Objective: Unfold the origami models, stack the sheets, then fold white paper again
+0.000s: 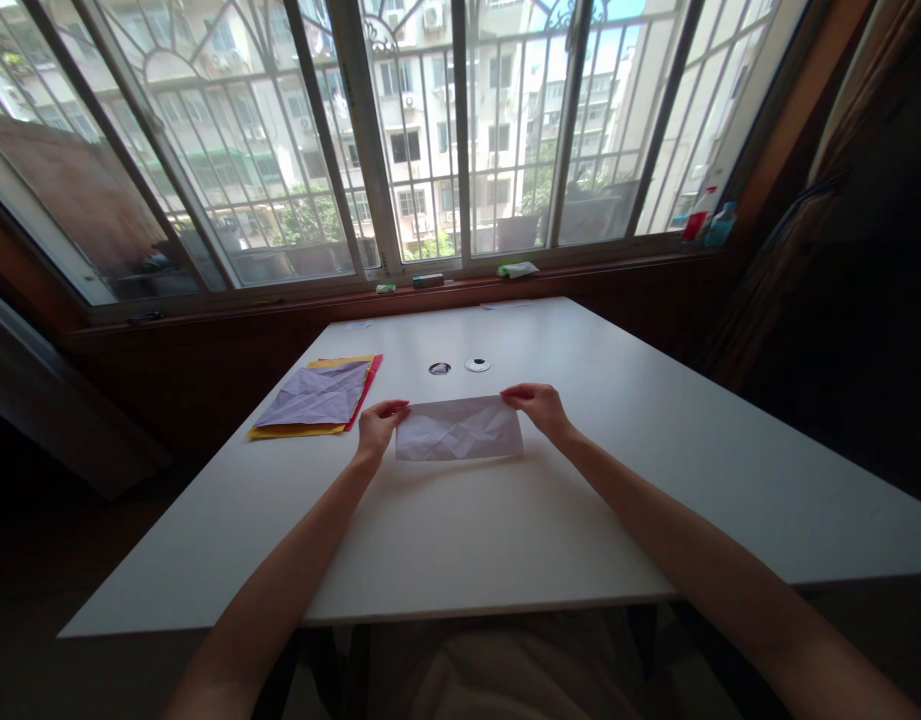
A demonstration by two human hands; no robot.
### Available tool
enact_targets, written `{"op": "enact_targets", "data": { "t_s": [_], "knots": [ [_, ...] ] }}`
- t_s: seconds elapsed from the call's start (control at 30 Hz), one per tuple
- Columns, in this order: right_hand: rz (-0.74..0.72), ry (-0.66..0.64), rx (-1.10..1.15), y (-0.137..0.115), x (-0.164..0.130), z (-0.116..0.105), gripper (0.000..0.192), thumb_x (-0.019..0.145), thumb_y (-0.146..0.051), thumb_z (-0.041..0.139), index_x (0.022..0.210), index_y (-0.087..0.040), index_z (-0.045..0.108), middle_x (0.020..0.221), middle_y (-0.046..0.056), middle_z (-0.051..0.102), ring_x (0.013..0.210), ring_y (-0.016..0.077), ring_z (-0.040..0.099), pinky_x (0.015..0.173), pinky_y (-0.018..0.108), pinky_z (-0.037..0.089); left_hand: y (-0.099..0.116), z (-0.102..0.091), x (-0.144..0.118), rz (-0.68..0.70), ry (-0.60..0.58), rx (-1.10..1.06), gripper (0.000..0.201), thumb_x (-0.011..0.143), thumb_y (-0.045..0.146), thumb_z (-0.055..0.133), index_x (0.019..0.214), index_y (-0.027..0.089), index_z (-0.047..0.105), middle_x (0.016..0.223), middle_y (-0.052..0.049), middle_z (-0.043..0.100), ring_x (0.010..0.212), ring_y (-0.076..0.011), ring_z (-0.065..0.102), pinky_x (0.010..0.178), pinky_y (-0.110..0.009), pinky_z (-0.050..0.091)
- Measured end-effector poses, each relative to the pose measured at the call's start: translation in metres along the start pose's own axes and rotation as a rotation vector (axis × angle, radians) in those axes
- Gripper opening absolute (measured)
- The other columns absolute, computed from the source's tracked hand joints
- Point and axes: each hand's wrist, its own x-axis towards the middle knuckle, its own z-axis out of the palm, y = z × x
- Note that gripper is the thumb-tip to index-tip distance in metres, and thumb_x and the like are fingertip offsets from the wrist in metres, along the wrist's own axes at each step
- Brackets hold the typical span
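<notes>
Both forearms reach in from the near edge of the white table (pixel 505 540), spread apart and converging on a creased pale sheet of paper (pixel 460 432) that lies flat a little past the table's middle. Its long axis runs left to right, squarely across the person's view, so each short end points at one hand.

At the left end, the left hand (pixel 377 425) has its fingers curled narrow over the far left corner, thumb and fingertips pinched on the paper's edge. At the right end, the right hand (pixel 539 405) does the same at the far right corner, fingers bent and closed on the sheet. Neither hand is clearly nearer; both sit at the far long edge, and the near long edge lies free on the table toward the body.

Left of the left hand, just apart from it, rests a stack of coloured sheets (pixel 317 400), lilac on top of yellow and red. Beyond the paper, two small round fittings (pixel 460 366) sit in the tabletop, and farther still runs the window sill (pixel 445 285).
</notes>
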Motion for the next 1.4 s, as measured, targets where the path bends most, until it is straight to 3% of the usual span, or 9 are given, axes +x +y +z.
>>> {"op": "enact_targets", "data": {
  "t_s": [0.5,0.97,1.23,1.4],
  "knots": [
    [0.015,-0.008,-0.008,-0.003,-0.001,-0.001,0.016,0.059,-0.024,0.066,0.071,-0.016,0.071,0.069,0.004,0.071,0.066,0.0172,0.065,0.064,0.028,0.052,-0.006,-0.002,0.003,0.028,-0.014,0.064,0.017,0.058,0.024,0.069,0.074,0.018,0.072,0.079,-0.005,0.071,0.079,-0.0197,0.064,0.079,-0.033,0.049],
    [0.013,-0.074,-0.322,0.002,0.0,-0.003,0.012,0.065,-0.023,0.061,0.072,-0.02,0.071,0.071,0.0,0.071,0.066,0.015,0.065,0.065,0.024,0.05,-0.006,-0.001,0.001,0.067,-0.076,0.241,0.013,0.061,0.022,0.066,0.071,0.019,0.072,0.074,-0.004,0.071,0.072,-0.0177,0.064,0.072,-0.03,0.05],
    [-0.077,-0.156,-0.684,0.006,-0.003,0.001,0.015,0.073,-0.017,0.054,0.075,-0.019,0.069,0.079,0.003,0.069,0.074,0.0161,0.061,0.07,0.025,0.044,-0.001,0.003,-0.004,0.242,-0.236,0.525,0.013,0.064,0.012,0.062,0.067,0.021,0.07,0.066,-0.002,0.065,0.063,-0.0149,0.057,0.073,-0.03,0.045],
    [-0.174,-0.189,-0.899,0.007,-0.008,0.007,0.02,0.078,-0.011,0.046,0.082,-0.015,0.065,0.087,0.011,0.064,0.086,0.0215,0.055,0.074,0.03,0.041,-0.002,0.011,-0.009,0.417,-0.379,0.768,0.022,0.075,0.011,0.052,0.079,0.023,0.07,0.075,-0.003,0.058,0.076,-0.0158,0.055,0.076,-0.028,0.043]
  ]
}}
